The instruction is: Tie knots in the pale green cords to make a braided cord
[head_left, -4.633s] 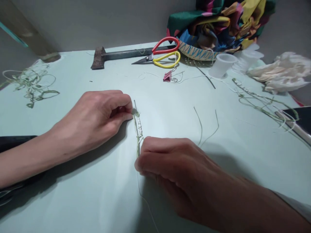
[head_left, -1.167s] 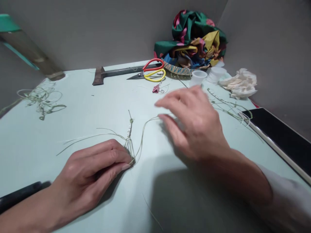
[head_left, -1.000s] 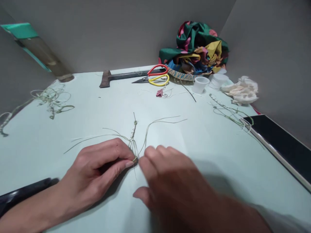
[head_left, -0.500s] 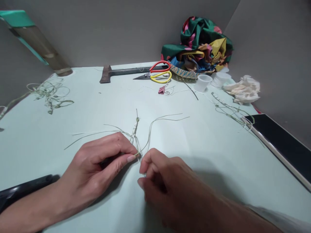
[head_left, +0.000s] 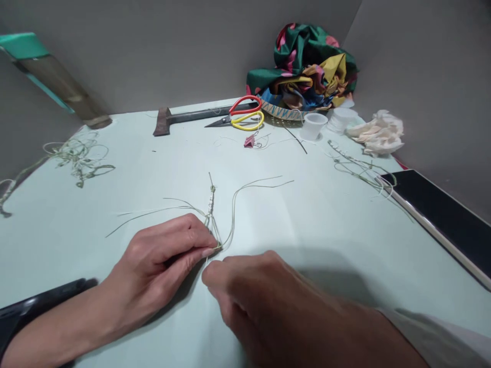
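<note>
A short knotted piece of white and green cord (head_left: 211, 202) lies mid-table, its thin loose strands fanning out to both sides. My left hand (head_left: 164, 260) rests on the table, thumb and forefinger pinched on the green cords just below the knotted part. Close by on the right, my right hand (head_left: 249, 291) is closed, back of the hand up. A thin pale strand shows between its fingertips and the left thumb. The fingertips of the right hand are mostly hidden.
Behind lie a hammer (head_left: 199, 115), scissors (head_left: 245, 118) and a pink binder clip (head_left: 250, 140). Small plastic cups (head_left: 313, 126), crumpled tissue (head_left: 378, 133) and patterned cloth (head_left: 307, 66) sit back right. A phone (head_left: 441, 220) lies at right, tangled cords (head_left: 82, 156) and a bottle (head_left: 69, 84) at left.
My right hand has turned over, knuckles up, and moved slightly left and down, closer under the left thumb. My left hand keeps its pinch on the cords. The view has shifted a little.
</note>
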Demonstrator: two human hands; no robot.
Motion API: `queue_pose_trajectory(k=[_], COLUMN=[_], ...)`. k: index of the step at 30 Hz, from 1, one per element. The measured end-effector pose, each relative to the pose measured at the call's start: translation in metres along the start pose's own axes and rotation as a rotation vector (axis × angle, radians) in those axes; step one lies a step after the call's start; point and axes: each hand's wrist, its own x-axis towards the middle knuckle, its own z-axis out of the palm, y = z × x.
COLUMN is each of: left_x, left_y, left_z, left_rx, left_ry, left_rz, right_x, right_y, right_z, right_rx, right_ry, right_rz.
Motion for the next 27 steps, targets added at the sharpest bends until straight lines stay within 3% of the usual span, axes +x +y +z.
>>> queue_pose_trajectory(k=[4, 8, 13, 16, 19, 21, 23, 27], left_x=[0.0, -0.002, -0.003, -0.001, 0.001, 0.001, 0.0, 0.0], left_y=[0.0, -0.006, -0.01, -0.005, 0.0, 0.001, 0.001, 0.002], left_z=[-0.004, -0.002, 0.002, 0.001, 0.0, -0.001, 0.0, -0.001], left_rx=[-0.022, -0.059, -0.093, -0.12, -0.164, -0.202, -0.242, -0.305], left_ry=[-0.056, -0.067, -0.045, -0.014, 0.02, 0.039, 0.054, 0.096], left_rz=[0.009, -0.014, -0.088, -0.166, -0.249, -0.294, -0.33, -0.382], right_x=[0.002, 0.012, 0.045, 0.07, 0.08, 0.072, 0.056, 0.031], right_y=[0.009, 0.022, 0.017, 0.008, 0.006, 0.011, 0.019, 0.034], right_z=[-0.007, -0.021, -0.052, -0.074, -0.087, -0.084, -0.071, -0.042], right_rx=[0.083, -0.184, -0.355, -0.572, -0.582, -0.55, -0.482, -0.316], right_ry=[0.133, 0.224, 0.136, 0.103, 0.408, 0.57, 0.609, 0.384], right_rz=[-0.105, -0.148, -0.201, -0.328, -0.332, -0.347, -0.438, -0.618])
